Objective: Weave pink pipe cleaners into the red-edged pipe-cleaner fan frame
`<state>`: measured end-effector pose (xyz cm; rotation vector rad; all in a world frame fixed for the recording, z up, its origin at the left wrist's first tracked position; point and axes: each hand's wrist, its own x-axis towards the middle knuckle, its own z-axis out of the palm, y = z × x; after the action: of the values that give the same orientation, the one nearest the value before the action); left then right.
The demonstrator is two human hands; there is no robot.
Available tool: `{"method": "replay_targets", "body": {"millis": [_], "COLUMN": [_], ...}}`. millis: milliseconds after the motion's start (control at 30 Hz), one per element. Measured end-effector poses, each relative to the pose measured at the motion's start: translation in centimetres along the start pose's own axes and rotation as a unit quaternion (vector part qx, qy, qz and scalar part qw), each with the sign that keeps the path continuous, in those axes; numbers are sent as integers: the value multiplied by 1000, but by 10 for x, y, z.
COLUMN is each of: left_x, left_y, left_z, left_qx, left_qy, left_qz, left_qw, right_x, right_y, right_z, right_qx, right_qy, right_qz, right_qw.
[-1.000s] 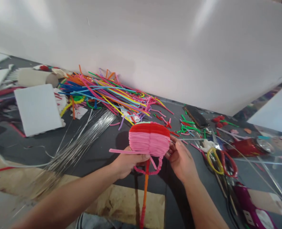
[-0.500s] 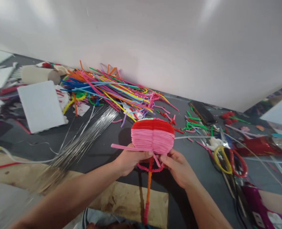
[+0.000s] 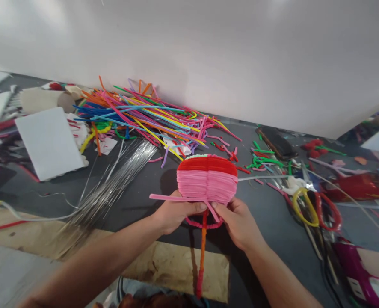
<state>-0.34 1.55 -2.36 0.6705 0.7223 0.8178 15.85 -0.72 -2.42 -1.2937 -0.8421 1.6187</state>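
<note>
Between my hands is a pipe-cleaner craft (image 3: 207, 182), rounded, with tight rows of red above pink and a ridge down its middle. An orange and pink stem (image 3: 202, 252) runs down from it, and a bare magenta loop shows at its lower edge. My left hand (image 3: 176, 211) grips the lower left edge, thumb on the middle. A loose pink pipe cleaner (image 3: 167, 197) sticks out to the left over this hand. Its short end (image 3: 212, 211) slants down beside the thumb of my right hand (image 3: 239, 222), which is closed on the lower right edge. Some fingers are hidden behind the craft.
A heap of coloured pipe cleaners (image 3: 144, 115) lies at the back, near thin metal wires (image 3: 112, 179). At right are cut scraps (image 3: 263, 158), a phone (image 3: 277, 143), scissors (image 3: 318, 209) and a purple tool (image 3: 362, 269). A white block (image 3: 50, 143) stands at left.
My right thumb has come closer to the middle, up against the short pink end. The craft stays in both hands, and the view has shifted slightly.
</note>
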Motion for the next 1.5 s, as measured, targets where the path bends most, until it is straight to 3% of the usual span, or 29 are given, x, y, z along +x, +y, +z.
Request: {"method": "replay_targets", "body": {"millis": [400, 700, 967, 1133, 1500], "left_x": [-1, 0, -1, -1, -2], "left_y": [-2, -1, -1, -1, -1], "left_z": [4, 6, 7, 6, 5], "left_qx": [-22, -11, -35, -36, -16], "left_qy": [37, 23, 60, 53, 37], "left_qz": [-16, -2, -17, -12, -1], "left_qw": [999, 1000, 997, 998, 999], "right_x": [0, 1, 2, 3, 3], "right_y": [-3, -2, -1, -5, -5], "right_z": [3, 3, -2, -4, -6], "right_qx": [-1, -61, 87, 138, 110], "right_qy": [10, 22, -17, -26, -51], "right_qz": [-9, -22, 11, 8, 30], "right_qw": [1000, 998, 996, 990, 992]}}
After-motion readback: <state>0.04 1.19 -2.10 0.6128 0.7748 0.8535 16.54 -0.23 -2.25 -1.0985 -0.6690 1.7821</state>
